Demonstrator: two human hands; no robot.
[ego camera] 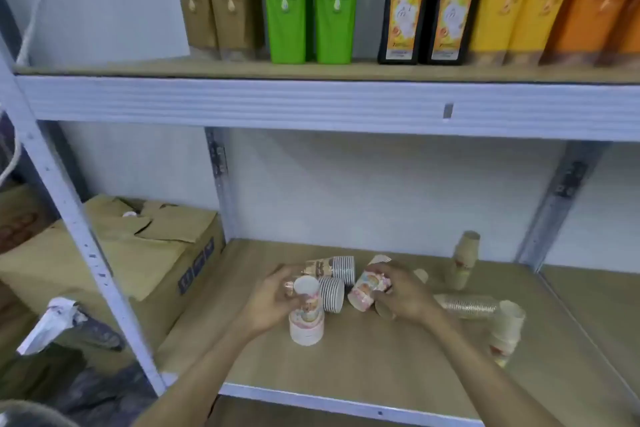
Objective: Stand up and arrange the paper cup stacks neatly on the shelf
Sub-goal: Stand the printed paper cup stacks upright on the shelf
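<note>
Paper cup stacks are handled by two bare hands on a wooden shelf (346, 367).

An upright pink stack (307, 317) is gripped by curled fingers of the left hand (273, 302); a tilted pink stack (367, 288) is pinched by the right hand (403, 295). Behind, striped stacks (334, 279) are seen lying down; shampoo bottles (311, 0) are lined above.

I'm looking at the lower shelf (363, 360), a tan board. Two cup stacks (337, 279) lie on their sides at its middle, a pink stack (306, 321) stands just in front, and a beige stack (464, 260) stands near the back right. Another beige stack (465, 305) lies flat at right.
</note>
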